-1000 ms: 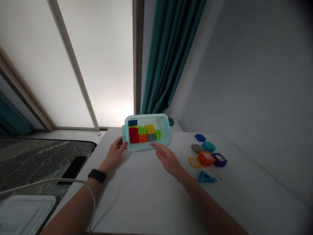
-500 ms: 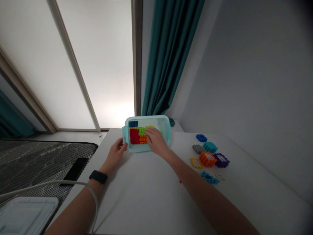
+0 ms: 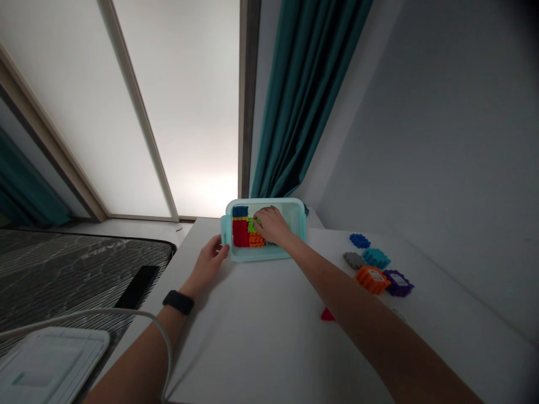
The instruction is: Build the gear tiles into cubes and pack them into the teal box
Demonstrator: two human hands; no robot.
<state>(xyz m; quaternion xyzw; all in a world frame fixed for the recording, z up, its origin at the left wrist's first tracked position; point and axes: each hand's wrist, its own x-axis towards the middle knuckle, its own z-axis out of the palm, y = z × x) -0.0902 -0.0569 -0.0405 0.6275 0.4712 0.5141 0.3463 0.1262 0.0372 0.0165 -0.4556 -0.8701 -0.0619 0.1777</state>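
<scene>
A pale turquoise plastic box (image 3: 295,212) stands at the far end of the white table (image 3: 261,325). Inside it lie toothed building blocks: blue (image 3: 240,211), red (image 3: 240,233), green (image 3: 251,226) and orange (image 3: 255,240). My left hand (image 3: 209,264), a black watch on its wrist, holds the box's left end with curled fingers. My right hand (image 3: 273,223) is down inside the box, fingers bent over the blocks; whether it grips one is hidden.
Loose blocks lie right of the box: blue (image 3: 359,240), grey (image 3: 352,259), turquoise (image 3: 376,258), orange (image 3: 371,279), purple (image 3: 398,283). A small red piece (image 3: 327,315) shows under my right forearm. A dark phone (image 3: 137,287) lies on the bed at left; a white lid (image 3: 46,365) and cable are near.
My right hand went from the table in front of the box up into the box and now rests further in on the blocks. The left hand has stayed on the box.
</scene>
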